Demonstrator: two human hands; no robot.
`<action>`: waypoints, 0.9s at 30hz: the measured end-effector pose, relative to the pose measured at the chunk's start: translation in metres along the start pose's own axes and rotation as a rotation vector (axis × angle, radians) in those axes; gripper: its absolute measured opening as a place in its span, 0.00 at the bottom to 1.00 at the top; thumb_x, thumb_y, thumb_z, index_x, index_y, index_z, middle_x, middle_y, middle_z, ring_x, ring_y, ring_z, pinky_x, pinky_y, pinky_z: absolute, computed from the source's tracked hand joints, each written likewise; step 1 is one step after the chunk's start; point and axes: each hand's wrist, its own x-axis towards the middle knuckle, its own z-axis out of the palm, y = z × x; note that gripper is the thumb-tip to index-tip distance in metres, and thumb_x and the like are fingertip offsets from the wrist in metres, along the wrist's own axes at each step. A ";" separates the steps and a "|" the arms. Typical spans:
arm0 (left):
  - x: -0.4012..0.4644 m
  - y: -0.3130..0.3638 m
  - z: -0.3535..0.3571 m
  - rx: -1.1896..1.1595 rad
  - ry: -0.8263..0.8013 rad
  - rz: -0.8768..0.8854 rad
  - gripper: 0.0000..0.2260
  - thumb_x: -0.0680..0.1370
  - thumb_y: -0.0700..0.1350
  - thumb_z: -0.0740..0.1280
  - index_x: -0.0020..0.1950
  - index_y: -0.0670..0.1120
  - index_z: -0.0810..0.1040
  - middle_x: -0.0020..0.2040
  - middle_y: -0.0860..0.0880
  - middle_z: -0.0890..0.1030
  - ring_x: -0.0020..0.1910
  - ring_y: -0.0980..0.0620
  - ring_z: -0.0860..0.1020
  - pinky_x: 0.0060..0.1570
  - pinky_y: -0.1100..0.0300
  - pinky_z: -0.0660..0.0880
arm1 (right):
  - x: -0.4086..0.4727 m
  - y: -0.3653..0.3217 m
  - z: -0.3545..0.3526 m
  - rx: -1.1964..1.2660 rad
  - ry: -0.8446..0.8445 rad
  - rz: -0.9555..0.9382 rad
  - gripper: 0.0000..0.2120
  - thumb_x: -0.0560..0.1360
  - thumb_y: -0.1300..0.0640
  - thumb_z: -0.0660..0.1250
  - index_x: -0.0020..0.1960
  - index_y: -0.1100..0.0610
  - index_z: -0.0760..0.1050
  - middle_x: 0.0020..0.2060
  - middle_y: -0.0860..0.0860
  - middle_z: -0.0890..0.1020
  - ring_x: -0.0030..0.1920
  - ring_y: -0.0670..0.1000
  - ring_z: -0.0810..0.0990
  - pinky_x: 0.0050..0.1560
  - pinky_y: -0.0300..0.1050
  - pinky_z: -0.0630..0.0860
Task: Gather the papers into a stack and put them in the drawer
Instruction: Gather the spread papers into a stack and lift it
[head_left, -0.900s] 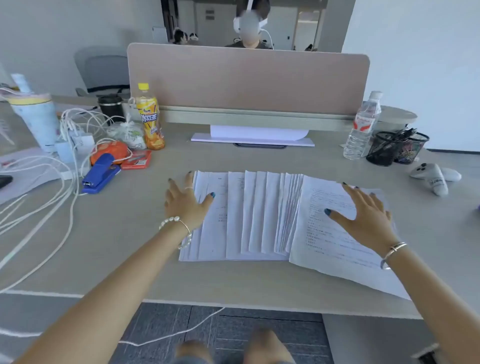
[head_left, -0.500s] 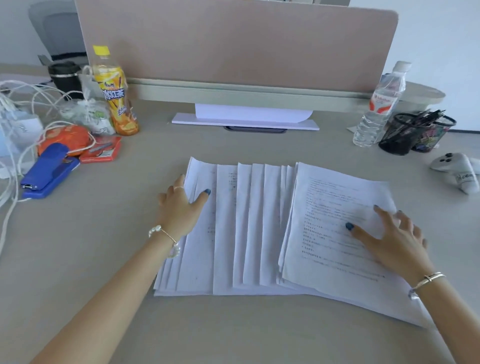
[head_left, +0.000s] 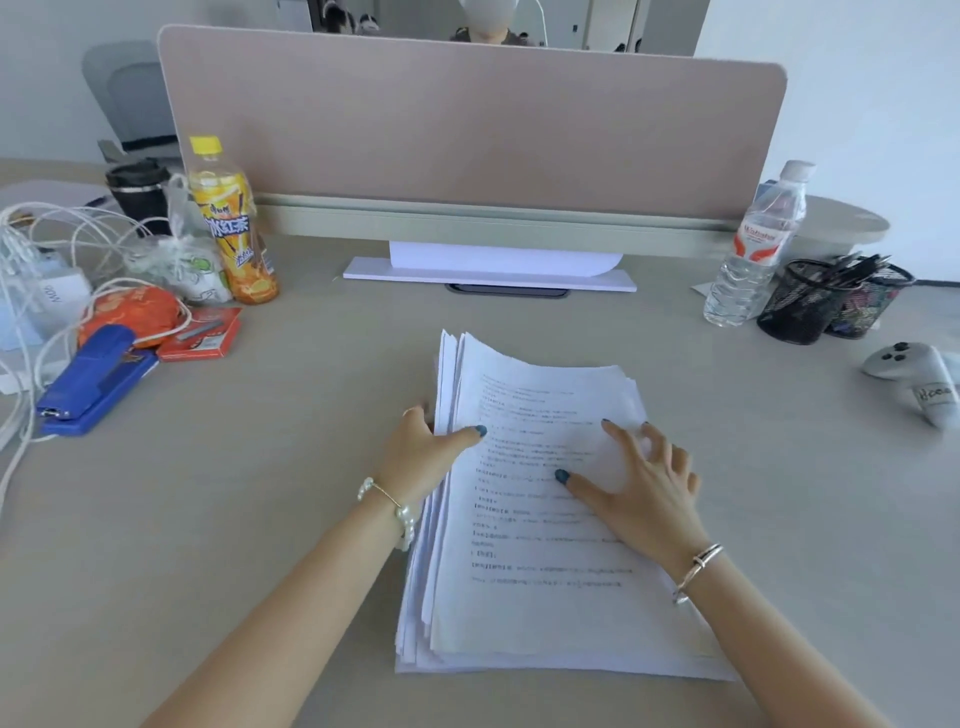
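Roughly stacked: papers (head_left: 540, 519) sit mid-desk (head_left: 208, 545), near edge, left edges still staggered. Left hand (head_left: 421, 457) braces that left side, thumb on top, as a stop. Right hand (head_left: 644, 488) lies flat, fingers spread, gripping nothing, pinning sheets. Drawer not in view.

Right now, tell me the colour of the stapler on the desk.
Blue: the stapler lies left of the papers, clearest in the head view.

L hand (head_left: 423, 457) edge-on, thumb out to the right, fingers curled. R hand (head_left: 641, 480) flat, palm down, fingers spread. Both forearms reach fwd, bracelets on wrists.
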 end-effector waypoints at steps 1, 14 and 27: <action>-0.005 0.003 0.002 -0.034 -0.024 -0.011 0.16 0.66 0.51 0.74 0.42 0.43 0.73 0.36 0.49 0.77 0.32 0.53 0.74 0.32 0.65 0.70 | -0.004 -0.005 0.002 0.023 -0.001 -0.020 0.38 0.66 0.33 0.64 0.71 0.43 0.57 0.72 0.53 0.57 0.70 0.59 0.55 0.68 0.52 0.55; -0.056 0.066 -0.020 -0.446 -0.087 0.450 0.17 0.69 0.38 0.72 0.57 0.44 0.76 0.50 0.52 0.83 0.50 0.55 0.83 0.49 0.60 0.79 | -0.003 -0.003 -0.064 1.041 -0.080 -0.087 0.27 0.67 0.47 0.73 0.63 0.51 0.72 0.55 0.53 0.83 0.51 0.52 0.83 0.52 0.54 0.80; -0.064 0.036 -0.016 -0.400 -0.026 0.456 0.12 0.66 0.44 0.76 0.48 0.52 0.81 0.41 0.60 0.85 0.47 0.54 0.83 0.40 0.65 0.78 | -0.029 -0.018 -0.034 1.017 0.143 -0.193 0.13 0.70 0.52 0.70 0.54 0.51 0.76 0.51 0.49 0.83 0.52 0.52 0.82 0.50 0.50 0.79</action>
